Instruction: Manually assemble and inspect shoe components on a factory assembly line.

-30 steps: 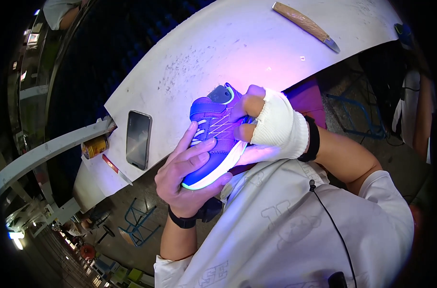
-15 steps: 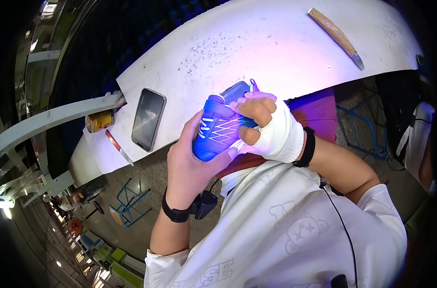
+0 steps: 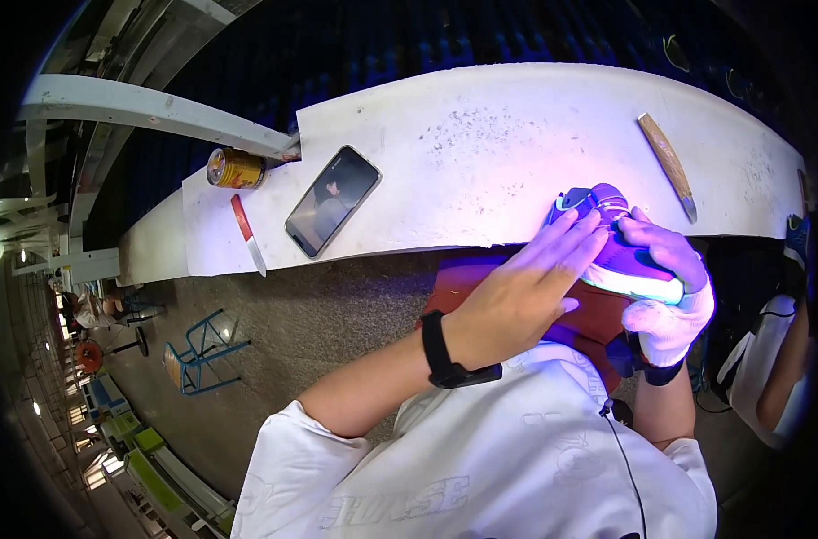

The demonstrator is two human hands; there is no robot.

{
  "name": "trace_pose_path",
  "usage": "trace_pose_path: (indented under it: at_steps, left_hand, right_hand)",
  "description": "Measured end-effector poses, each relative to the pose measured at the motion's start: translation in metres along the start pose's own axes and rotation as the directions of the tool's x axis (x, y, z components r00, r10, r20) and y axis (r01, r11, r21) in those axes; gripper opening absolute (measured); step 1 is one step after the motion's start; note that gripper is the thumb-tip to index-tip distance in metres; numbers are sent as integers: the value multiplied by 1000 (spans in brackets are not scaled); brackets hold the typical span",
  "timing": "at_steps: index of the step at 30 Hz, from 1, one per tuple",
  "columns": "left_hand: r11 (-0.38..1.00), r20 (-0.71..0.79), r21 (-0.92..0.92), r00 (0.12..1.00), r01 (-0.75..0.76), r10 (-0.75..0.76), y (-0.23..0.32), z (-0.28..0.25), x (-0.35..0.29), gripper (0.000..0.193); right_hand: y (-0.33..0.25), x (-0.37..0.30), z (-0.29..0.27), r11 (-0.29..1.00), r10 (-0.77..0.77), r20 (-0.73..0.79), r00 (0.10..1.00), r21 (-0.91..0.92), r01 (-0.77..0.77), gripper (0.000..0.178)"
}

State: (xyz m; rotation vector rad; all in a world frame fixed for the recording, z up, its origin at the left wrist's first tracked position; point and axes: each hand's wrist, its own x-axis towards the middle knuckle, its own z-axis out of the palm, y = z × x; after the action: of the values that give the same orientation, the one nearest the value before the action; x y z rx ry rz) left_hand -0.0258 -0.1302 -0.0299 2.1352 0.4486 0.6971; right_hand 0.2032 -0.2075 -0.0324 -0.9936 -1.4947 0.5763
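A dark sneaker (image 3: 635, 259) with a pale sole is held up at the near edge of the white table, lit blue-violet. My right hand (image 3: 674, 283), in a white glove that leaves the fingertips bare, grips it around the toe end and sole. My left hand (image 3: 526, 287) is bare, its fingers stretched out and lying against the sneaker's near-left side. Those fingers hide part of the sneaker's opening and side. Both wrists wear black bands.
On the white table (image 3: 400, 202) lie a smartphone (image 3: 334, 201), a red-handled knife (image 3: 247, 234) and a wooden-handled blade (image 3: 668, 166). A yellow can (image 3: 236, 168) rests at the left by a metal beam (image 3: 158, 112). A blue-framed stool (image 3: 202, 353) stands on the floor. Another person's arm (image 3: 782, 373) shows at far right.
The sneaker and both hands have moved right in the view, and the sneaker has turned. My left hand has gone from gripping it to lying with fingers straight against it. The phone's screen has lit.
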Motion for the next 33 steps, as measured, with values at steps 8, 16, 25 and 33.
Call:
trace_pose_path:
  at_steps: [8,16,25,33]
  left_hand:
    - [1000,-290,-23,957,15,-21,-29,40,-14,38]
    - [997,-433,-26,900,-67,49,-6,51,4,41]
    - [998,-297,-3,952,70,-68,-8,58,25,48]
    - [962,-35,267,998,58,-50,-10,46,56,42]
  right_hand:
    - [-15,-1,5,990,32,47,998,-135,-25,76]
    - [-6,9,-1,995,31,98,995,-95,-21,66]
    - [1,-21,-23,986,163,-17,986,47,-163,53]
    - [22,-49,-54,798,556,-152,818,375,-472,53]
